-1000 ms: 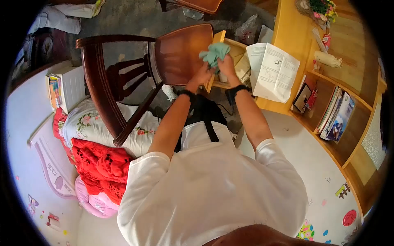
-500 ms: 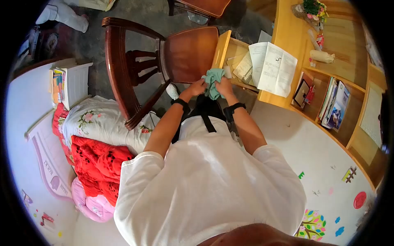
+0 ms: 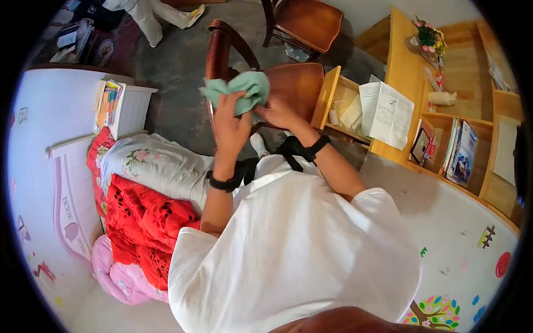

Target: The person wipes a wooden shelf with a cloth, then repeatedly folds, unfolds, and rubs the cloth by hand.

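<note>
I read a deep reddish brown on the chair (image 3: pixel 302 77), with the soft, plain green cloth (image 3: pixel 252 89) over its left part. Just right of the chair, the desk (image 3: pixel 382 145) is honey-yellow wood, and its papers (image 3: pixel 391 116) are white with dark print. Farther right of the chair I get pink and yellow flowers (image 3: pixel 430 38) among green leaves. Below the chair, the shirt (image 3: pixel 300 238) is plain white. Below and left of the chair, the sheet (image 3: pixel 175 166) is pale with pink blossoms and green sprigs; the quilt (image 3: pixel 144 213) is bright red with black marks, perhaps paw prints, though my view is too blurred to be sure. Left of the chair, the floor (image 3: pixel 177 72) is dark grey.
</note>
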The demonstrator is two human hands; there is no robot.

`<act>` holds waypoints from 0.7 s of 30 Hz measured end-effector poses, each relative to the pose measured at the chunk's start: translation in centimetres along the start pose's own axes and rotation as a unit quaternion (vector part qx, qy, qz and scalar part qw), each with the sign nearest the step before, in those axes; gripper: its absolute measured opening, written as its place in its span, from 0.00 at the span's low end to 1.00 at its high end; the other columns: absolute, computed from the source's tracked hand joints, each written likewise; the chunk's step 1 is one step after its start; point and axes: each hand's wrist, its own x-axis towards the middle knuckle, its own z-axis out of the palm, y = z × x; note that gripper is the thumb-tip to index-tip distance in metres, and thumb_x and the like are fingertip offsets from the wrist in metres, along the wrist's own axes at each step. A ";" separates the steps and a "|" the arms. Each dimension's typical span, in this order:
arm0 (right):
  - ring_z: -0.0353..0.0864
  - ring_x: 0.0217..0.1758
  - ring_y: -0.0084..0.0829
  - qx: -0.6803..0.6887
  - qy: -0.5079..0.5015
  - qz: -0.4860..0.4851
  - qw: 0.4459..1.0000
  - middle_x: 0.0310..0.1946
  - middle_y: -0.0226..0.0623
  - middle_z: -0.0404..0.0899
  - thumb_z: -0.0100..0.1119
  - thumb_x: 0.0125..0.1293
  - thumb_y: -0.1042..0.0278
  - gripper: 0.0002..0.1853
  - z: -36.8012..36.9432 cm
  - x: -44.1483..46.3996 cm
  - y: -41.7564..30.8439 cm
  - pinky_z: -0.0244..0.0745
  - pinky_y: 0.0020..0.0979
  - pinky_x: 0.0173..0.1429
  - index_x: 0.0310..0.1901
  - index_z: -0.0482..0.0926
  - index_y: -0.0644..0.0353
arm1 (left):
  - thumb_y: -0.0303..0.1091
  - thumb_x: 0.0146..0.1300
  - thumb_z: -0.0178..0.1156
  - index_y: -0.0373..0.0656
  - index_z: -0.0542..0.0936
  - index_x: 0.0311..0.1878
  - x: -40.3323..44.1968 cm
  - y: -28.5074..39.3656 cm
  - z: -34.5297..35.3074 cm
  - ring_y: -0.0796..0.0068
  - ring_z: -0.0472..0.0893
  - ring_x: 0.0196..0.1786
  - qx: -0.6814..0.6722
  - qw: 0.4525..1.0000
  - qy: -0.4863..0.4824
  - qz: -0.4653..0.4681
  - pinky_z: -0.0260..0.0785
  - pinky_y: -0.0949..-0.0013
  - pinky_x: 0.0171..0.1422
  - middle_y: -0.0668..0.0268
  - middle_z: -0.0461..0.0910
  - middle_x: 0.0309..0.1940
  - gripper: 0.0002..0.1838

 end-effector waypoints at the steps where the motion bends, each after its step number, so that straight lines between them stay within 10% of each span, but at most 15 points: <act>1: 0.81 0.44 0.48 0.028 -0.028 -0.054 0.998 0.40 0.47 0.82 0.61 0.61 0.66 0.14 1.6 0.6 -1.4 0.74 0.38 0.49 0.46 0.78 0.64 | 0.19 0.53 0.56 0.39 0.76 0.50 -0.6 -0.3 -1.9 0.50 0.76 0.47 0.009 1.000 0.010 -0.009 0.67 0.60 0.54 0.52 0.74 0.44 0.18; 6: 0.73 0.57 0.55 -0.133 -0.030 -0.144 0.980 0.54 0.57 0.72 0.61 0.58 0.69 0.22 9.3 -0.1 -3.0 0.71 0.46 0.59 0.54 0.73 0.65 | 0.23 0.58 0.52 0.38 0.72 0.57 -4.3 -5.6 -5.6 0.47 0.71 0.56 0.090 0.993 0.036 -0.069 0.63 0.58 0.61 0.48 0.69 0.54 0.21; 10: 0.69 0.59 0.58 -0.174 -0.015 -0.130 0.976 0.57 0.60 0.68 0.59 0.56 0.70 0.24 10.0 1.5 -1.4 0.69 0.47 0.61 0.55 0.72 0.67 | 0.30 0.69 0.46 0.30 0.54 0.69 -4.9 -11.8 -4.8 0.41 0.61 0.68 -0.005 0.990 -0.121 -0.069 0.54 0.54 0.72 0.40 0.60 0.65 0.28; 21: 0.76 0.48 0.60 -0.142 0.075 -0.055 0.986 0.39 0.61 0.78 0.58 0.60 0.64 0.16 9.3 8.7 -0.6 0.72 0.47 0.51 0.42 0.77 0.69 | 0.39 0.70 0.46 0.41 0.60 0.70 4.9 -16.0 -3.0 0.47 0.72 0.61 -0.124 0.968 -0.169 -0.136 0.60 0.59 0.66 0.44 0.72 0.58 0.27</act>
